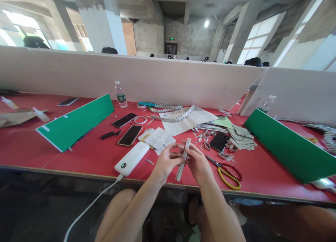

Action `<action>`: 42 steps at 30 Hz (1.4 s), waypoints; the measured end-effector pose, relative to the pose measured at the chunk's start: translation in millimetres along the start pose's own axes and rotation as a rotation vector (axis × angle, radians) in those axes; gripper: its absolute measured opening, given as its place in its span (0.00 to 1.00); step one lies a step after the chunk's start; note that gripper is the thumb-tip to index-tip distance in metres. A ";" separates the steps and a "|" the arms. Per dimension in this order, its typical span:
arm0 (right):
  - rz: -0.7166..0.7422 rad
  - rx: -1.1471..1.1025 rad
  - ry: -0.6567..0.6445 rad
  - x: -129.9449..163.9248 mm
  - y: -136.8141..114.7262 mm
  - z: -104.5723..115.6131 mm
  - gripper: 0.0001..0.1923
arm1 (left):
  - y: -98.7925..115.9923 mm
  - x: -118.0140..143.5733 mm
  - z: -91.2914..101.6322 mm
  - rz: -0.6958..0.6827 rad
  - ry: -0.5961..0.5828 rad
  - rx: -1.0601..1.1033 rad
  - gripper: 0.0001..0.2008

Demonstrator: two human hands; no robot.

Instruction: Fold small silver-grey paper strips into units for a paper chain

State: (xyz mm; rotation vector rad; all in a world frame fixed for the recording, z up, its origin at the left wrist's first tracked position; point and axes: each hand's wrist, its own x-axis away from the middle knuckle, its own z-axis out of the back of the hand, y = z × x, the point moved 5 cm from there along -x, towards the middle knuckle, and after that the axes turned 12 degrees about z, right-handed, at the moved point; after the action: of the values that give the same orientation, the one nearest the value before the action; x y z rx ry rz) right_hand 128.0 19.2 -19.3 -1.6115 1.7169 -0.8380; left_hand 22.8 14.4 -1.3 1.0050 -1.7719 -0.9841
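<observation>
Between my two hands, over the front edge of the red table, is a narrow folded strip of printed paper (180, 172). My left hand (168, 160) pinches it from the left with thumb and fingers. From the other side my right hand (195, 161) grips its upper part. The strip stands at a slant, its lower end pointing down toward the table edge. Scissors (228, 173) with one red and one yellow handle lie right of my right hand. Small folded paper pieces (207, 144) and scraps are scattered just beyond my hands.
A white power bank (132, 158) with a cable, phones (130, 135) and paper sheets (160, 139) lie to the left. Behind are a woven paper chain (178, 119) and a water bottle (121, 95). Green boards (78, 125) flank the place; a pale partition (157, 77) stands behind.
</observation>
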 end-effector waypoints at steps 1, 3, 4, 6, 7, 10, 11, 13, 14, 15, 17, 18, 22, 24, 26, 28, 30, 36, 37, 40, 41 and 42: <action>-0.001 0.000 0.002 0.5 -0.4 -0.1 0.16 | -0.7 -0.1 0.0 0.004 0.004 0.004 0.24; 0.005 0.009 0.009 1.3 -1.3 0.2 0.18 | -2.1 -0.2 -0.2 0.008 0.006 0.005 0.25; 0.012 0.016 0.015 1.5 -1.6 0.7 0.19 | -2.7 -0.3 -0.2 0.009 0.007 0.002 0.26; 0.041 0.039 0.033 1.6 -1.7 2.1 0.17 | -3.5 -0.7 0.4 0.010 0.016 -0.008 0.26; 0.063 0.054 0.042 1.5 -1.7 2.7 0.15 | -3.5 -1.0 0.8 0.008 0.024 -0.014 0.25; 0.132 0.108 0.060 1.3 -1.0 3.5 0.06 | -2.7 -1.8 1.8 0.002 0.041 -0.034 0.24; 0.149 0.123 0.062 1.2 -0.8 3.4 0.05 | -2.3 -1.9 1.8 0.002 0.039 -0.038 0.23; 0.160 0.141 0.063 1.0 -0.3 2.8 0.05 | -1.6 -1.6 1.5 0.003 0.033 -0.038 0.23; 0.158 0.143 0.063 1.0 -0.3 2.4 0.05 | -1.4 -1.3 1.4 0.003 0.032 -0.037 0.23; 0.151 0.139 0.061 0.9 -0.6 1.9 0.05 | -1.2 -0.9 1.5 0.003 0.032 -0.038 0.23; 0.123 0.106 0.034 1.0 -1.2 -0.3 0.05 | -1.2 -0.2 1.9 0.001 0.031 -0.038 0.23; 0.105 0.077 0.009 1.2 -1.5 -2.0 0.06 | -1.3 -0.1 2.4 -0.001 0.031 -0.036 0.23; 0.074 0.036 -0.049 3.1 -3.7 -7.1 0.12 | -2.3 -1.1 6.1 -0.006 0.037 -0.015 0.25; 0.082 0.088 -0.055 3.8 -4.9 -8.0 0.10 | -2.4 -1.6 7.9 -0.012 0.038 -0.019 0.25; 0.093 0.127 -0.089 3.9 -5.4 -9.9 0.07 | -1.6 -1.5 9.2 -0.029 0.043 -0.039 0.24; 0.098 0.133 -0.112 3.3 -4.9 -10.6 0.08 | -0.7 -0.8 9.9 -0.042 0.050 -0.065 0.23; 0.093 0.122 -0.103 2.2 -3.4 -9.0 0.10 | -0.3 -0.4 10.3 -0.047 0.057 -0.085 0.23; 0.086 0.126 -0.127 0.1 0.9 -6.8 0.08 | 0.9 0.0 12.1 -0.098 0.107 -0.187 0.22; 0.092 0.129 -0.126 0.0 0.8 -6.7 0.08 | 2.2 0.9 12.3 -0.121 0.120 -0.218 0.21; 0.119 0.138 -0.124 0.5 -1.3 -7.2 0.06 | 7.2 5.4 11.8 -0.189 0.148 -0.298 0.19; 0.128 0.142 -0.130 0.9 -2.1 -7.8 0.06 | 8.7 7.2 11.4 -0.203 0.152 -0.314 0.18; 0.136 0.147 -0.139 1.4 -3.1 -8.6 0.06 | 10.0 8.8 11.0 -0.211 0.155 -0.324 0.18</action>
State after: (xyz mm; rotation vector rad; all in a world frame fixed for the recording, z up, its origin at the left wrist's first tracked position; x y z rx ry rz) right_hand 122.9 17.8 -11.8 -1.4050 1.6089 -0.7491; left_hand 7.6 12.5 6.6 1.0410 -1.3457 -1.2429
